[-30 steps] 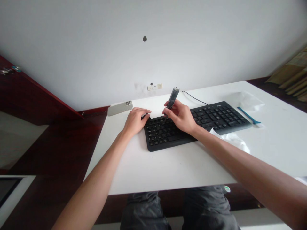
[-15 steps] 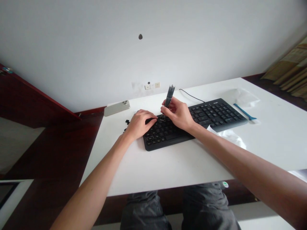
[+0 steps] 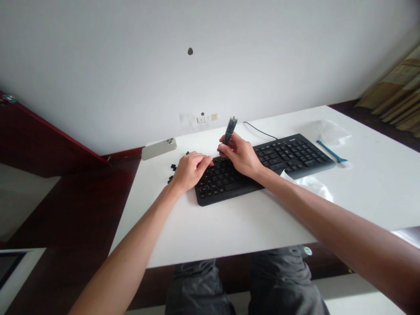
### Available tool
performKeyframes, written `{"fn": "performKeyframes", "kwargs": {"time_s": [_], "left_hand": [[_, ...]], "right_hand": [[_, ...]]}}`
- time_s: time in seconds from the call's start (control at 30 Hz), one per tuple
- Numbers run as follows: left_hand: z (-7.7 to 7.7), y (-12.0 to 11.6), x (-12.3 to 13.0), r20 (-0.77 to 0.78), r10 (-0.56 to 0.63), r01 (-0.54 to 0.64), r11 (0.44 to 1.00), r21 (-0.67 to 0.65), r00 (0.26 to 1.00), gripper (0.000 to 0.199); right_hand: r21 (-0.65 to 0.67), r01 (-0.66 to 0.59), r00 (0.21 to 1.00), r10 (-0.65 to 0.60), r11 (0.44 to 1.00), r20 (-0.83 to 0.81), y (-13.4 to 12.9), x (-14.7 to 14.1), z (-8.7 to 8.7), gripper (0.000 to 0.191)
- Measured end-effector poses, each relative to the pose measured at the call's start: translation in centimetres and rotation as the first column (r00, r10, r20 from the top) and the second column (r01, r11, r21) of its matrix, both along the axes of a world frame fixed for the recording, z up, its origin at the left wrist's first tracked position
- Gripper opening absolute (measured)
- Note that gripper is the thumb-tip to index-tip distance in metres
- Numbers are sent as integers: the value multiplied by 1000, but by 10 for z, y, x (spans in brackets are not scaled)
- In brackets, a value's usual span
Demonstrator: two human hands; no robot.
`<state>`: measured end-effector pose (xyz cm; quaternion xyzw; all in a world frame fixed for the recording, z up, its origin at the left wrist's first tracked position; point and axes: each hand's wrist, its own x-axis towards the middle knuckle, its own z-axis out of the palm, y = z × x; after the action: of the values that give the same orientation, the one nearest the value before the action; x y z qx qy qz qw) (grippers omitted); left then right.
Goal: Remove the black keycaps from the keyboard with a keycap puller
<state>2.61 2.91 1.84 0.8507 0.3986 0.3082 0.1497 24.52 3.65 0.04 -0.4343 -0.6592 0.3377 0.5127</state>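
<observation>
A black keyboard (image 3: 235, 185) lies slanted on the white table, and several of its keys are off at the left end. In my right hand (image 3: 242, 156) is a keycap puller (image 3: 230, 130) with a dark handle and thin wire loops, its handle pointing up. The wire end is over the keyboard's upper left keys. My left hand (image 3: 192, 169) rests at the left end of the keyboard, thumb and forefinger closed together close to the wires. Whatever is between those fingertips is hidden. Several loose black keycaps (image 3: 173, 167) lie left of the keyboard, partly behind my left hand.
A phone (image 3: 159, 149) lies face down at the table's back left. Right of the keyboard are a blue brush (image 3: 331, 151) and a clear plastic bag (image 3: 333, 132). White crumpled material (image 3: 311, 186) sits by my right forearm. A cable (image 3: 260, 130) runs toward the wall.
My left thumb has moved up and over toward the puller's wires, with the fingers closing. The puller leans slightly more. The whole view has shifted a little.
</observation>
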Motion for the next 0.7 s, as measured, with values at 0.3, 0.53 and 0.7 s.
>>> {"fn": "performKeyframes", "kwargs": {"time_s": [0.3,0.53,0.7], "left_hand": [[-2,1,-4,-17,80,-80,996,-32,997,51],[-3,0,-3,-63,89,-95,992,-88,994,40],[-1,-3,0,-93,70,-82,988,-129,993,33]], "right_hand": [[-42,-36,999,37,998,23,-3,-2,0,26],[-46,-65,997,67,997,41,-2,0,0,25],[-45,-40,996,44,998,83,-2,0,2,23]]}}
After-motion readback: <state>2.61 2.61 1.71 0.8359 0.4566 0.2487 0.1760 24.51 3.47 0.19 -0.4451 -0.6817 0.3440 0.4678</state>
